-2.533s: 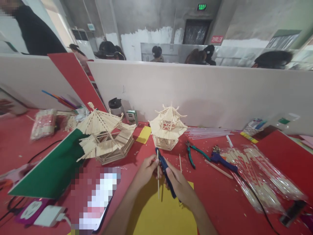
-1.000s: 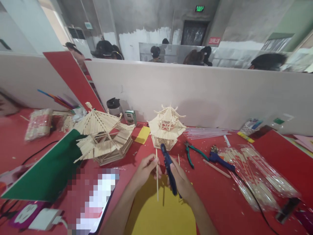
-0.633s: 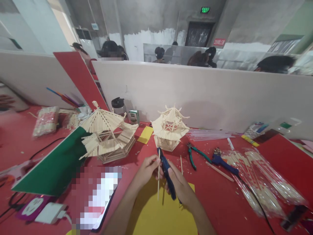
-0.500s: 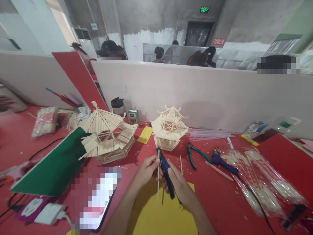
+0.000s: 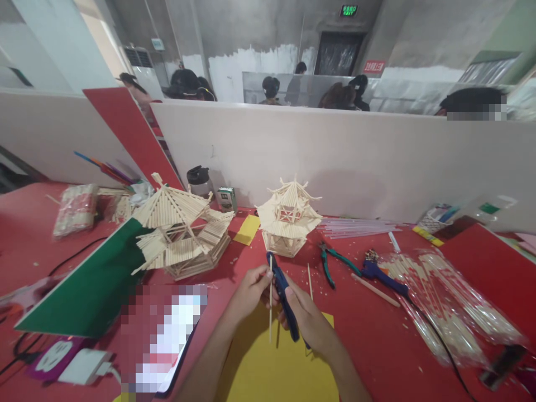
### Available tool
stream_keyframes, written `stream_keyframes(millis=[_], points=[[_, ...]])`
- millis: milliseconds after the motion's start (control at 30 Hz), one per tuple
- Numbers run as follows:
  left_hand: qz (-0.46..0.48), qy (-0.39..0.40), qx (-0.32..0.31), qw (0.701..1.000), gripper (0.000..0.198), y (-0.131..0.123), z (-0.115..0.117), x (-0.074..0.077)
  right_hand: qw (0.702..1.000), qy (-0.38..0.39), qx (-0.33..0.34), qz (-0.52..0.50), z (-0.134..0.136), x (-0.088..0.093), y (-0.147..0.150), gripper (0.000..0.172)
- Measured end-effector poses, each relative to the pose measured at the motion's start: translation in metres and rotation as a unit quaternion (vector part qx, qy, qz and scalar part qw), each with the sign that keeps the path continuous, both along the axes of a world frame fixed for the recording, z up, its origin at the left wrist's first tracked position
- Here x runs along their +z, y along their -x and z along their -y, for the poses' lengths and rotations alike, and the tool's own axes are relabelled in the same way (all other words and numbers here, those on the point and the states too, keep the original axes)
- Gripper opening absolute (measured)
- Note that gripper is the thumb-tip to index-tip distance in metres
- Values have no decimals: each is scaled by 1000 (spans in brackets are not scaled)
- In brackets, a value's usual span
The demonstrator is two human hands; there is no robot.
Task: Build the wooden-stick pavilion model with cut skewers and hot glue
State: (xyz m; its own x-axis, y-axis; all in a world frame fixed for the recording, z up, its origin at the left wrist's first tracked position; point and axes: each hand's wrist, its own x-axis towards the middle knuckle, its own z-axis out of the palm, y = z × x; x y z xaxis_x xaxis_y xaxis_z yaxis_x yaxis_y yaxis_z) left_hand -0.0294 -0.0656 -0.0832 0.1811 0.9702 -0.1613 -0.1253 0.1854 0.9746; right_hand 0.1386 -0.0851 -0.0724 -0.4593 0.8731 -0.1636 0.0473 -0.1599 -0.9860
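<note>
My left hand is closed, pinching a thin wooden stick that stands nearly upright in view. Wrapped round a pair of dark blue-handled cutters is my right hand. The cutters' head lies against the upper part of the stick; whether the blades touch it I cannot tell. A yellow sheet lies beneath both hands. Just beyond them stands a small two-tiered stick pavilion. To its left is a larger stick pavilion, its upper roof tilted. Another loose stick lies by my right hand.
Green-handled pliers, a blue glue gun with its cord and bagged sticks lie right. A green board, phone and power strip are left. A white partition closes off the back.
The view has shifted slightly. Both hands keep the same hold on the stick and cutters. At the far left edge, another person's hand is no longer seen; a person behind the partition shows higher.
</note>
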Motion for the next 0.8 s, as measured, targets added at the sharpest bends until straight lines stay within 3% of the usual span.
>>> stream_keyframes(millis=[533, 800], points=[[-39, -39, 12, 998, 38, -1, 2, -1, 1000, 2, 8, 1, 0, 8, -4, 56], [-23, -27, -1, 999, 38, 0, 2, 5, 1000, -10, 0, 11, 2, 5, -3, 59]])
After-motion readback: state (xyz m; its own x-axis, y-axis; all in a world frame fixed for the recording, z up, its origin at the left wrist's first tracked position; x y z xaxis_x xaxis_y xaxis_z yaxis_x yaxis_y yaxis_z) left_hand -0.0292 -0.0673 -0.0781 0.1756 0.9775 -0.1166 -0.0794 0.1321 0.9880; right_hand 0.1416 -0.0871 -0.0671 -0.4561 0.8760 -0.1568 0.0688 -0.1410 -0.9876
